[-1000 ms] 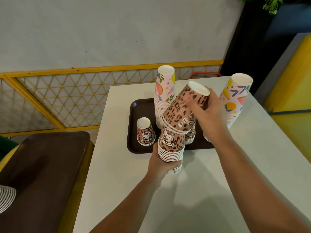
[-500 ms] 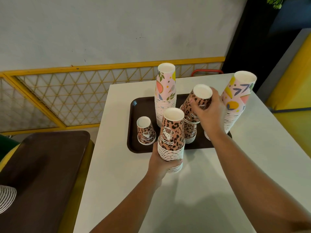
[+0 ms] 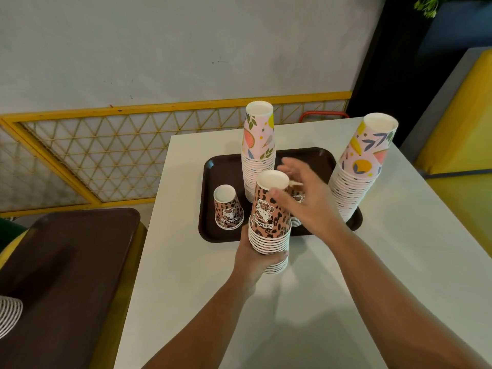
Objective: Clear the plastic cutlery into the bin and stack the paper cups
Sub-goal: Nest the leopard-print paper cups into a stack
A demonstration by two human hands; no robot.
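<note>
My left hand [image 3: 253, 259] grips the base of a stack of upside-down leopard-print paper cups [image 3: 269, 217] just in front of the brown tray [image 3: 221, 166]. My right hand [image 3: 308, 201] hovers behind that stack with fingers spread and holds nothing. It partly hides a short leopard stack [image 3: 296, 221] on the tray. A single leopard cup [image 3: 228, 209] stands upside down at the tray's left. A tall pink fruit-print stack [image 3: 258, 145] stands mid-tray, and another pink stack [image 3: 359, 169] stands at the tray's right end.
The tray lies on a white table [image 3: 319, 302]. To the left, lower down, is a second brown tray [image 3: 66, 275] with a white ribbed stack [image 3: 8, 312] at its edge. A yellow lattice fence [image 3: 93, 155] runs behind and a yellow seat [image 3: 466, 129] lies to the right.
My right hand set a tilted leopard cup onto the stack in my left hand, reached to the short stack on the tray, then let go and spread its fingers. My left hand kept its hold.
</note>
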